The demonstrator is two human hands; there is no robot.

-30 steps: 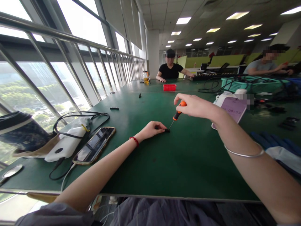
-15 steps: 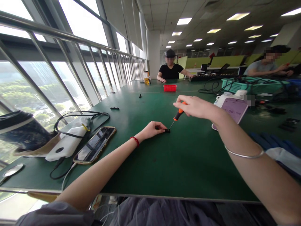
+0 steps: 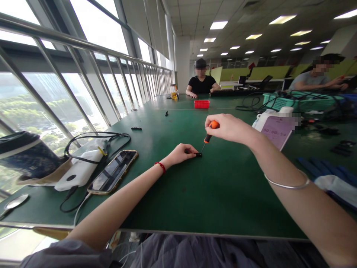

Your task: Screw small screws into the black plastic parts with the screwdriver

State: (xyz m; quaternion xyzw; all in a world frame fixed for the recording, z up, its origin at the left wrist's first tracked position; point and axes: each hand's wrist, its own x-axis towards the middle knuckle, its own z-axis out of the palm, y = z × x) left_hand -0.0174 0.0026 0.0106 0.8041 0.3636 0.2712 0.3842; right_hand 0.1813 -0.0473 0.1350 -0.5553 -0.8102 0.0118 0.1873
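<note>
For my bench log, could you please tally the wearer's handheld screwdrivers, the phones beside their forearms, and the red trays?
Screwdriver, in the right hand: 1
Phones, one flat, one propped: 2
Red tray: 1
Total: 4

- Purple phone (image 3: 275, 131), standing tilted on the right side of the desk (image 3: 223, 193): the screen displays "00:00:54". The reading consists of three pairs of digits, separated by colons and set in a single line. The characters are darker than the pale purple background.
- Dark cup (image 3: 29, 158), at the far left: the side carries small, pale lettering. One character reads as "E"; the adjoining characters are too indistinct to identify.
</note>
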